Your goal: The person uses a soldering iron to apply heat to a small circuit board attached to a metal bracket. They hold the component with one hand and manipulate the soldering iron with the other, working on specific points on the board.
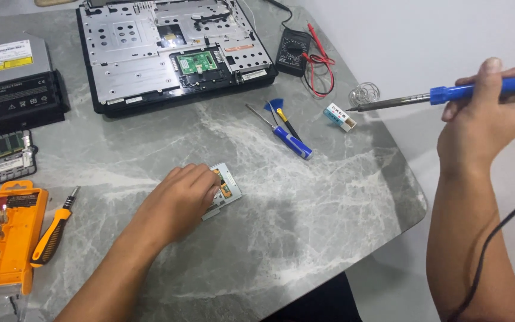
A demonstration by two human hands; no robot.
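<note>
On the grey marbled desk (305, 226), near its front middle, lies a small circuit board (226, 189) on a pale metal plate, tilted a little. The left hand (180, 200) rests on its left part, fingers pressing down, not closed around it. The right hand (487, 113) is raised off the desk's right edge, its grip clamped on the blue handle of a soldering iron (442, 94), whose dark tip points left toward a wire coil stand (364, 93). Just beside the tip sits a small white and blue box (340, 116). Between board and box lie a blue screwdriver (281, 132) and a blue pry tool (278, 108). Farther back stand an opened laptop chassis (168, 53) and a black multimeter (293, 50) with red leads. At the left lie an orange screwdriver (53, 229) and an orange bit case (4, 238).
</note>
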